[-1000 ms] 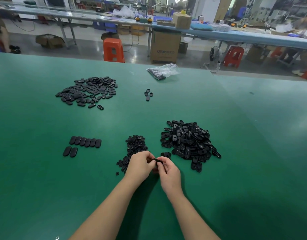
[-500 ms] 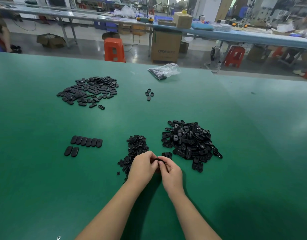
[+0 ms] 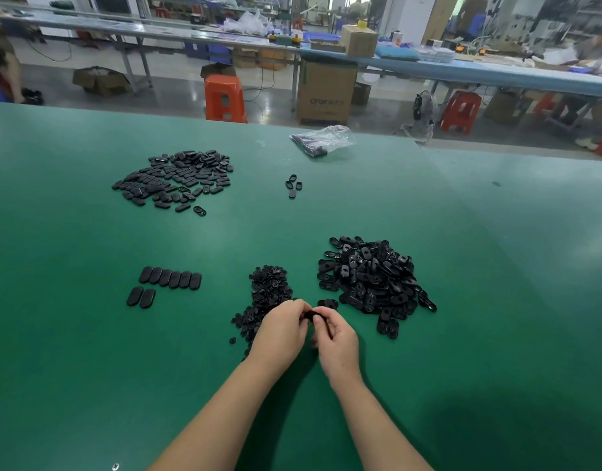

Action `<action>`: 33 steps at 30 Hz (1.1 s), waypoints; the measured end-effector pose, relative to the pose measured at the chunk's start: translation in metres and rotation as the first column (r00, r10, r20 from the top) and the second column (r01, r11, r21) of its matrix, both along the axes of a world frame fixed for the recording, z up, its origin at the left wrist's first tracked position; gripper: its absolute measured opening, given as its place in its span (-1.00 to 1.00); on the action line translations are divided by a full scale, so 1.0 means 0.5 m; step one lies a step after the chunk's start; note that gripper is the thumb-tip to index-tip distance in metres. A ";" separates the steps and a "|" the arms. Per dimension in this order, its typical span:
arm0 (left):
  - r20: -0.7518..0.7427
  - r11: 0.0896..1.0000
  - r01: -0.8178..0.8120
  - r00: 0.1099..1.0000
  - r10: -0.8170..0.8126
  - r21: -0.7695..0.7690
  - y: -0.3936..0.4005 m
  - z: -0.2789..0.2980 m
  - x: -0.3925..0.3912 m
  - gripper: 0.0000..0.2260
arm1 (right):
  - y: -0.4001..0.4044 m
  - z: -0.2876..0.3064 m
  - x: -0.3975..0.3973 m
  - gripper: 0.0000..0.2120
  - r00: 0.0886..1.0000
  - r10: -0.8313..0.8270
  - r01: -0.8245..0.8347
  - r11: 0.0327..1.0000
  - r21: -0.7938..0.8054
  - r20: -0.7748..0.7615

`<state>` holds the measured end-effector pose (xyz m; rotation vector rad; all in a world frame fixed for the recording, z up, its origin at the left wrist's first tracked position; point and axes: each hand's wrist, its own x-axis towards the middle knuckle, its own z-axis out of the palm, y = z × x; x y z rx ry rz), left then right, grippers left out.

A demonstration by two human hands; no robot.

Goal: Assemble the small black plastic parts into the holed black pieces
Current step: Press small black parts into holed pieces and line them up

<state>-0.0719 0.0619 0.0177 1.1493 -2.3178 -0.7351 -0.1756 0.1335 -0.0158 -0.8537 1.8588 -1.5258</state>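
Black holed piece [image 3: 312, 315] is pinched in both grips, left hand [image 3: 282, 331] and right hand [image 3: 337, 339]; a crooked insert could be jammed.

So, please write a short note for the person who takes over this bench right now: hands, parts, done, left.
Left hand and right hand both pinch one black piece between them, low over the green table.
Small parts pile lies beside the left hand; holed pieces pile to the right.
Done, it seems: a row of six and a pair at left.
Left: both piles are still large.
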 end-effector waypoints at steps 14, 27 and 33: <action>0.035 0.857 -0.506 0.859 0.511 -0.100 -0.087 -0.010 0.177 -0.86 | 0.001 0.009 0.008 -0.86 1.000 0.004 -0.003 1.000 0.020 -0.007; 0.178 0.760 -0.636 0.739 0.649 -0.129 -0.121 -0.038 0.307 -0.76 | 0.002 0.008 0.009 -0.89 0.997 0.014 -0.012 0.999 0.037 -0.074; 0.230 0.734 -0.660 0.698 0.678 -0.159 -0.140 -0.042 0.332 -0.70 | 0.002 0.008 0.010 -0.89 0.994 0.027 -0.021 0.998 0.056 -0.102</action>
